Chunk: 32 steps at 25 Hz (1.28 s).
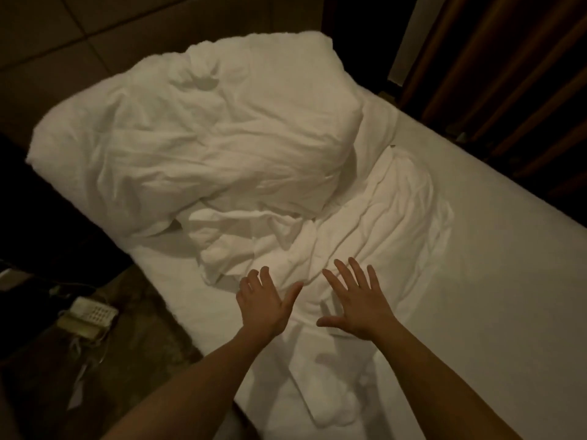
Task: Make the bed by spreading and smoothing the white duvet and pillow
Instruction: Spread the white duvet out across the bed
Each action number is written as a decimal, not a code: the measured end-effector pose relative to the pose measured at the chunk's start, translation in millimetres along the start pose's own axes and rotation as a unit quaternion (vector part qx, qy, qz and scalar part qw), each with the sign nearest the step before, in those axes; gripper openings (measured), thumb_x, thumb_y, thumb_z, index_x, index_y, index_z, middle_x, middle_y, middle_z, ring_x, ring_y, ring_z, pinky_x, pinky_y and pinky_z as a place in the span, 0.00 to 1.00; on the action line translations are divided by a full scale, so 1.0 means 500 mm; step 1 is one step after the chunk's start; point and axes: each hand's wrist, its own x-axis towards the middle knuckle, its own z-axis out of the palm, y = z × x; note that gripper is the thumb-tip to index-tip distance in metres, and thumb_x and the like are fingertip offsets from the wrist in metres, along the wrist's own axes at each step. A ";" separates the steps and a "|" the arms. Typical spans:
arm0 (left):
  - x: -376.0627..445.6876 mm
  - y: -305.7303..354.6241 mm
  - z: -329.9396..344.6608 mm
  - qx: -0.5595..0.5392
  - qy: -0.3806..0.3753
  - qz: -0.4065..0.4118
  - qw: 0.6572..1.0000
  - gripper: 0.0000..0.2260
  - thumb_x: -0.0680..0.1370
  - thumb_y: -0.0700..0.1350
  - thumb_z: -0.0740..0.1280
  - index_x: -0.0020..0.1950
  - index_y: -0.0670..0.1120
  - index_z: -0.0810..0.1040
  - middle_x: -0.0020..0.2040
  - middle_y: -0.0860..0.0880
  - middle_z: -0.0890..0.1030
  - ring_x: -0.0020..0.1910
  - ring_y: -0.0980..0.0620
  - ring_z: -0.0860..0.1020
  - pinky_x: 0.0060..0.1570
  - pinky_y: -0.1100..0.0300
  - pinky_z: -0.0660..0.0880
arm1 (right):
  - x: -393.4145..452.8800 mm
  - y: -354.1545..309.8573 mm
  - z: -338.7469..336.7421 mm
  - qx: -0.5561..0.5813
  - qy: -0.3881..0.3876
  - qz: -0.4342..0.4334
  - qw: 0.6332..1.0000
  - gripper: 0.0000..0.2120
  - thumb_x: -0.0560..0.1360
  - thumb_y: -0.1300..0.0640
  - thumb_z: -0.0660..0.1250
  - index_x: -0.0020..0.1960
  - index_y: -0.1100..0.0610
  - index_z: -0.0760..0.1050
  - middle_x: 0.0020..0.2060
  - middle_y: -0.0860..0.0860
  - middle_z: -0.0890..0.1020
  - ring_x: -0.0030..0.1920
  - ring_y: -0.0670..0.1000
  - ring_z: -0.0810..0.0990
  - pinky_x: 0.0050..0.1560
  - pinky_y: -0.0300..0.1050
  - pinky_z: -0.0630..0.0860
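— White cotton, all crumpled. Closest to us, the left hand (265, 304) and the right hand (357, 300) are both spread flat, fingers straight, holding nothing. Why like this?

— I think to press wrinkles out. The palms hover at, or lightly touch, the near edge of the duvet (365, 223); I cannot tell which. Flat hands can push cloth without bunching it.

— And the duvet itself?

— It lies in a heap across the middle of the bed (492, 281), with much bare sheet on the right. So spreading is hardly begun, in my judgement.

— Further back?

— The pillow (197, 131), big and creased, sits askew at the head, beside the wall. It probably waits until the duvet is flat.

— On the floor, left?

— A telephone (92, 314) with cables, apart from the bed.
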 end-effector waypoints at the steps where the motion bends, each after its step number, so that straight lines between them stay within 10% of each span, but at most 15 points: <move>1: -0.008 -0.001 0.013 -0.015 -0.005 -0.026 1.000 0.51 0.70 0.80 0.44 0.79 0.44 0.60 0.76 0.40 0.64 0.74 0.38 0.61 0.71 0.41 0.62 | 0.002 -0.002 0.017 0.008 -0.023 0.004 1.000 0.53 0.66 0.16 0.44 0.82 0.46 0.49 0.82 0.54 0.53 0.80 0.58 0.44 0.75 0.64 0.39; 12: 0.124 0.117 0.208 -0.143 -0.003 -0.197 0.970 0.51 0.68 0.81 0.52 0.80 0.48 0.50 0.75 0.40 0.58 0.72 0.38 0.60 0.71 0.40 0.64 | 0.180 0.065 0.236 0.026 -0.012 -0.029 0.999 0.52 0.67 0.19 0.51 0.78 0.55 0.58 0.73 0.61 0.72 0.73 0.66 0.70 0.70 0.71 0.55; 16: 0.154 0.122 0.260 -0.121 0.072 -0.214 0.967 0.57 0.62 0.84 0.34 0.77 0.46 0.59 0.67 0.39 0.67 0.63 0.37 0.67 0.61 0.40 0.69 | 0.216 0.073 0.296 0.009 0.139 -0.048 0.989 0.42 0.73 0.23 0.51 0.68 0.56 0.72 0.53 0.56 0.79 0.52 0.61 0.79 0.61 0.63 0.66; 21: 0.153 0.117 0.257 -0.123 0.063 -0.225 0.965 0.54 0.62 0.82 0.38 0.77 0.47 0.58 0.67 0.40 0.66 0.64 0.37 0.67 0.63 0.41 0.66 | 0.231 0.081 0.245 -0.018 0.257 -0.080 0.963 0.26 0.79 0.35 0.60 0.43 0.58 0.77 0.32 0.55 0.73 0.31 0.55 0.70 0.35 0.50 0.68; 25: 0.120 0.168 0.180 -0.210 0.056 -0.259 0.941 0.51 0.64 0.82 0.44 0.76 0.49 0.57 0.72 0.42 0.62 0.70 0.38 0.63 0.68 0.39 0.64 | 0.175 0.085 0.111 -0.037 0.097 -0.026 0.994 0.47 0.71 0.26 0.27 0.50 0.54 0.76 0.41 0.54 0.84 0.40 0.57 0.81 0.43 0.50 0.73; 32: -0.048 0.289 0.054 -0.354 0.007 -0.289 0.890 0.56 0.62 0.82 0.64 0.79 0.51 0.51 0.74 0.40 0.61 0.67 0.34 0.71 0.66 0.39 0.70 | -0.056 0.128 -0.126 0.019 0.125 0.000 0.992 0.46 0.63 0.20 0.36 0.51 0.54 0.73 0.48 0.55 0.84 0.50 0.57 0.82 0.50 0.50 0.71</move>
